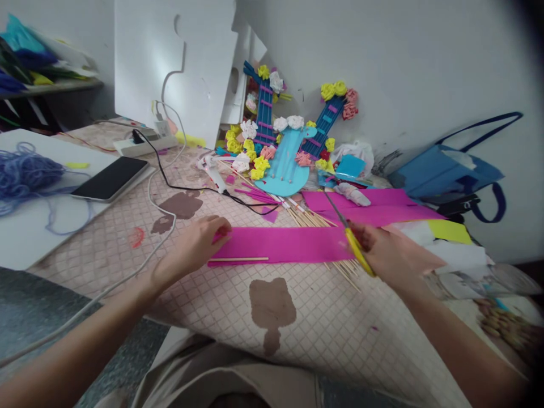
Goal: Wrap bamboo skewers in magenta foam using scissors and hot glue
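A long magenta paper strip (284,245) lies across the table in front of me. At its left end my left hand (212,235) is closed, pinching the end of the strip between thumb and fingers. One thin wooden stick (242,259) rests along the strip's near edge at the left. Over the strip's right end, my right hand (372,243) grips yellow-handled scissors (359,252), whose blades point up and to the left. Several bare wooden sticks (346,275) stick out from under the strip near that hand.
Blue paper guitar shapes with crumpled flowers (287,161) lean on the wall. A hot glue gun (215,173) with its black cord stands behind the strip. At the left are a phone (111,178), blue yarn (29,170) and a white cable (148,255). More magenta sheets (382,205) and a blue bag (446,170) are right.
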`<state>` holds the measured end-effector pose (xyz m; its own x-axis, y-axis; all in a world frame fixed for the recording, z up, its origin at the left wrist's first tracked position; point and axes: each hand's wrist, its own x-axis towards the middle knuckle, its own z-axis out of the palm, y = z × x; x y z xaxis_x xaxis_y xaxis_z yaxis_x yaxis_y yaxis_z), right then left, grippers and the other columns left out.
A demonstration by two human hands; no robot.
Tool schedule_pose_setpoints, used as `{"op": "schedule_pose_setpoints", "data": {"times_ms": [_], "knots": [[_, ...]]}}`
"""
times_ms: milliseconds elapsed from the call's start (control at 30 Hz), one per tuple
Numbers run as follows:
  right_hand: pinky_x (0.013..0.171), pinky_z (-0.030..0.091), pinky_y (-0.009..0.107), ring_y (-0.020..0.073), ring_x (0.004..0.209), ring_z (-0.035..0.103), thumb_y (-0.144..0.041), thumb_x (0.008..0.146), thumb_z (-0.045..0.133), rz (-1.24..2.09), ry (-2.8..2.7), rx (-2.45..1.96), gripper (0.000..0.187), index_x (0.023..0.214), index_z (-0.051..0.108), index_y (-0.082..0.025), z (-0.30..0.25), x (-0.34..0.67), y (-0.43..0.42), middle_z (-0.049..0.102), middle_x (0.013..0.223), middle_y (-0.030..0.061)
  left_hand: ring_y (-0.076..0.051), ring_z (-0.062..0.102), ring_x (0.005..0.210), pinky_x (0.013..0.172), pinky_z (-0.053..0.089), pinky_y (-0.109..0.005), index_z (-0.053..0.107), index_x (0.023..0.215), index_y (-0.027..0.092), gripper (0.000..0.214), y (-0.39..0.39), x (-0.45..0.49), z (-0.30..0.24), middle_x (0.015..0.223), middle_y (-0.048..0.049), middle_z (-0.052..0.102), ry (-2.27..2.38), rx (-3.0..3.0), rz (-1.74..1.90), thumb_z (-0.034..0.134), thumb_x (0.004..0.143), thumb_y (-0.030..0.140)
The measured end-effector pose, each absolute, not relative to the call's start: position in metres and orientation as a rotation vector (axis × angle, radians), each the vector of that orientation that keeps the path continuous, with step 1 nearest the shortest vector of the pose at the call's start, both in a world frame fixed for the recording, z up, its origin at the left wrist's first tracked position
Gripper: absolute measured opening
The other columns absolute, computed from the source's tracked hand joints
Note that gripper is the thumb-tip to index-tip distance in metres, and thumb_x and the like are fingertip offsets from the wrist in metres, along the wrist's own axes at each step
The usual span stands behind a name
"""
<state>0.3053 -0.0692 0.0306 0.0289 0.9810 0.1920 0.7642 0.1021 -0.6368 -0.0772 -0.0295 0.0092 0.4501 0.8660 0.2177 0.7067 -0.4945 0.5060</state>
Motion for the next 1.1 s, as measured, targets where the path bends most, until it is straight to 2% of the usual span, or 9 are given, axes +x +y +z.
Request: {"op": "schedule_pose_setpoints", "data": {"times_ms": [67,133,200,367,533,767,867,1000,1100], "knots": [[0.043,0.045,0.025,0.0138,0.050,0.055,-0.057,0.079,0.056,0.749,-1.751,-1.705,0.040,0.094,0.057,-0.021,0.030,0.283,-0.096,0.062,0.069,0.0020,-0.017,0.057,0.073,0.068,0.044,-0.029,0.059,0.081,0.016,0.008,-0.038,-0.074,0.008,0.081,-0.0043,0.063,1.235,2.329,0.610,0.051,0.083,0.016],[0.041,0.040,0.021,0.0094,0.047,0.047,-0.058,0.080,0.055,1.321,-1.474,-1.625,0.041,0.092,0.056,-0.019,0.030,0.261,-0.121,0.053,0.064,-0.0018,-0.017,0.057,0.073,0.067,0.044,-0.029,0.059,0.082,0.017,0.008,-0.044,-0.068,0.004,0.082,-0.0038,0.063,1.175,2.324,0.583,0.052,0.084,0.016],[0.042,0.036,0.019,0.0072,0.047,0.042,-0.056,0.076,0.064,1.642,-1.251,-1.547,0.042,0.093,0.055,-0.019,0.030,0.243,-0.144,0.047,0.062,-0.0053,-0.017,0.057,0.075,0.068,0.044,-0.029,0.061,0.084,0.017,0.006,-0.049,-0.062,0.000,0.085,-0.0044,0.063,1.139,2.349,0.568,0.055,0.084,0.018],[0.051,0.045,0.022,0.0093,0.055,0.050,-0.058,0.085,0.053,2.020,-0.908,-1.431,0.040,0.096,0.055,-0.019,0.019,0.222,-0.175,0.052,0.069,-0.0027,-0.019,0.057,0.080,0.072,0.045,-0.031,0.061,0.084,0.016,0.005,-0.052,-0.052,-0.007,0.088,-0.0066,0.061,1.115,2.416,0.527,0.056,0.084,0.017],[0.039,0.043,0.020,0.0091,0.041,0.048,-0.063,0.088,0.041,2.213,-0.733,-1.482,0.047,0.089,0.054,-0.018,0.010,0.219,-0.184,0.051,0.057,-0.0041,-0.019,0.057,0.080,0.072,0.045,-0.031,0.061,0.085,0.016,0.004,-0.054,-0.048,-0.007,0.087,-0.0062,0.061,1.119,2.432,0.490,0.058,0.085,0.019],[0.035,0.042,0.018,0.0086,0.038,0.050,-0.057,0.091,0.040,2.214,-0.773,-1.492,0.044,0.083,0.055,-0.016,0.010,0.219,-0.186,0.054,0.055,-0.0026,-0.022,0.058,0.089,0.080,0.046,-0.034,0.062,0.092,0.015,0.011,-0.027,-0.048,-0.003,0.094,-0.0090,0.061,1.145,2.461,0.596,0.057,0.084,0.020],[0.033,0.043,0.019,0.0090,0.037,0.049,-0.057,0.091,0.040,2.198,-0.761,-1.486,0.044,0.081,0.054,-0.016,0.001,0.221,-0.187,0.054,0.054,-0.0026,-0.025,0.057,0.096,0.087,0.044,-0.038,0.061,0.097,0.015,0.022,-0.007,-0.052,0.002,0.102,-0.0103,0.062,1.167,2.487,0.557,0.063,0.078,0.027],[0.033,0.043,0.019,0.0090,0.037,0.049,-0.062,0.089,0.038,2.184,-0.777,-1.502,0.050,0.081,0.056,-0.016,-0.006,0.222,-0.190,0.053,0.053,-0.0028,-0.027,0.057,0.096,0.084,0.045,-0.039,0.058,0.107,0.015,0.048,0.006,-0.058,0.005,0.106,-0.0117,0.061,1.239,2.447,0.381,0.070,0.070,0.043],[0.033,0.043,0.018,0.0088,0.037,0.049,-0.064,0.087,0.040,2.165,-0.777,-1.510,0.050,0.081,0.057,-0.017,-0.005,0.221,-0.191,0.053,0.054,-0.0026,-0.025,0.058,0.092,0.081,0.044,-0.036,0.060,0.101,0.016,0.045,0.006,-0.058,0.004,0.099,-0.0097,0.062,1.240,2.446,0.316,0.070,0.069,0.046]]}}
